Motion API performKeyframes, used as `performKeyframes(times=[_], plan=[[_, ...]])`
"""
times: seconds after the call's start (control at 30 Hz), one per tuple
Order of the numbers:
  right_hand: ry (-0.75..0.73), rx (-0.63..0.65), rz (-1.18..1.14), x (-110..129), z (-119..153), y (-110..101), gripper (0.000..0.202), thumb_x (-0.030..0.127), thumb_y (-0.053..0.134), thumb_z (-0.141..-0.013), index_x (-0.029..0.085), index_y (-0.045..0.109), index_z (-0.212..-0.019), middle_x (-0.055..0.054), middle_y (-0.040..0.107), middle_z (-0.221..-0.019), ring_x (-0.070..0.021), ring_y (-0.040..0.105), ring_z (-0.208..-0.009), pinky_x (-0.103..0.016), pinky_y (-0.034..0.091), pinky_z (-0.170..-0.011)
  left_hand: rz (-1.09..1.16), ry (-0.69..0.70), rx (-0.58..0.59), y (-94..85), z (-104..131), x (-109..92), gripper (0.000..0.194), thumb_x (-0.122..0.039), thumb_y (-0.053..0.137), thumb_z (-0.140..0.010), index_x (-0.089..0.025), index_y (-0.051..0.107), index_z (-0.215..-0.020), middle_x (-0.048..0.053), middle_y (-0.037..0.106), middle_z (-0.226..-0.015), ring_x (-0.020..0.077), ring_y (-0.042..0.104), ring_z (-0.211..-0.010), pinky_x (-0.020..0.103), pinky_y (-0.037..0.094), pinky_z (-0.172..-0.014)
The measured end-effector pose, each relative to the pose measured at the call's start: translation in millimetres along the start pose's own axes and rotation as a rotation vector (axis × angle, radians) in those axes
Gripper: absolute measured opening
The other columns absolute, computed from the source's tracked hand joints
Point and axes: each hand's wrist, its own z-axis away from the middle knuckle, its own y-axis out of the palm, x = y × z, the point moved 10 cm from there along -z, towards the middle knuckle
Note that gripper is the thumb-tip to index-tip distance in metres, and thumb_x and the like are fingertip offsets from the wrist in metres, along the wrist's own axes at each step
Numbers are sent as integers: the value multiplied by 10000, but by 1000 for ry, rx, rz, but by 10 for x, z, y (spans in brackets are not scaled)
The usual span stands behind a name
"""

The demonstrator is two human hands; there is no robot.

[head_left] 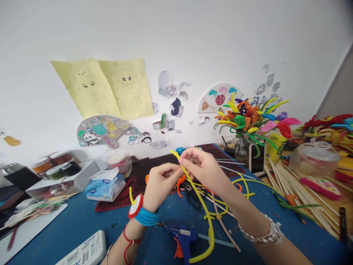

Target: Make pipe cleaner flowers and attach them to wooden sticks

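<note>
A long yellow pipe cleaner (202, 206) runs from between my hands down toward the front of the table, where its lower end bends to the left. My left hand (162, 182) pinches it, thumb against the fingers. Just above, my right hand (202, 167) grips the same strand near its top, and a short yellow tip pokes out past the fingertips. Below my wrists lies a blue glue gun (180, 235) with an orange trigger. More yellow pipe cleaners and dark-handled scissors (193, 198) lie behind it, partly hidden by my hands.
Left of my hands are a blue tissue pack (104, 186) and a white box (85, 250). On the right stand a vase of pipe-cleaner flowers (245, 117), a phone (257, 159) and many wooden sticks (306, 200). A wall with drawings closes off the back.
</note>
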Motion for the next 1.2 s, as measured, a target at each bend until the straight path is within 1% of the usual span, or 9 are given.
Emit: performKeyframes(times=[0.2, 0.37, 0.53, 0.63, 0.7, 0.83, 0.97, 1.07, 1.2], plan=[[-63, -48, 140, -42, -23, -27, 172, 272, 565, -766, 189, 559, -917, -6, 568, -753, -123, 532, -666, -226, 435, -565, -16, 42, 35, 83, 10, -21, 241, -376, 563, -764, -145, 580, -700, -19, 481, -551, 60, 350, -444, 179, 274, -397], [-78, -68, 170, -40, -47, -69, 128, 299, 582, -758, 172, 598, -755, -7, 604, -691, -124, 542, -609, -235, 433, -552, -30, 28, 107, 169, 2, 42, 261, -399, 505, -802, -152, 576, -759, -17, 496, -598, 58, 356, -453, 173, 280, -407], [-81, -229, 84, -85, -84, -388, 211, 354, 651, -700, 166, 646, -795, -29, 637, -724, -136, 555, -616, -256, 445, -570, -42, 9, 333, 466, 17, 190, 359, -415, 383, -860, -147, 620, -834, -1, 525, -636, 64, 367, -446, 192, 301, -423], [-43, -217, 73, -205, -139, -485, 257, 382, 651, -697, 160, 671, -822, -22, 626, -687, -113, 509, -540, -249, 422, -515, -44, 11, 355, 577, -5, 297, 391, -402, 336, -878, -151, 636, -878, -6, 502, -607, 80, 386, -487, 200, 323, -465], [-44, -268, 28, -253, -158, -584, 265, 385, 651, -698, 158, 677, -832, -19, 620, -683, -104, 496, -531, -241, 417, -502, -64, 1, 349, 626, -17, 379, 398, -404, 349, -872, -145, 650, -846, -16, 454, -562, 84, 368, -498, 202, 310, -471], [-115, -466, -133, -234, -133, -860, 238, 355, 659, -703, 167, 664, -848, -15, 607, -697, -90, 505, -547, -211, 418, -489, -148, -15, 385, 702, 13, 484, 348, -453, 499, -789, -144, 654, -829, -41, 390, -515, 74, 304, -467, 203, 244, -427], [-225, -691, -262, -169, -40, -1243, 227, 343, 670, -691, 165, 636, -828, 2, 593, -692, -80, 524, -556, -189, 436, -483, -242, 49, 565, 811, 110, 445, 343, -458, 578, -732, -148, 673, -843, -41, 434, -512, 61, 308, -462, 190, 233, -423], [-295, -836, -343, -178, 47, -1555, 200, 315, 684, -677, 159, 619, -784, 19, 589, -668, -74, 540, -565, -171, 440, -476, -276, 85, 613, 737, 97, 396, 361, -448, 505, -789, -135, 681, -816, -15, 518, -565, 56, 341, -470, 185, 255, -439], [-348, -939, -444, -251, 129, -1873, 132, 240, 674, -691, 153, 599, -755, 36, 577, -613, -65, 548, -549, -161, 449, -477, -237, 87, 445, 324, -87, 324, 395, -445, 458, -818, -117, 616, -665, -11, 492, -550, 63, 347, -481, 195, 275, -469]])
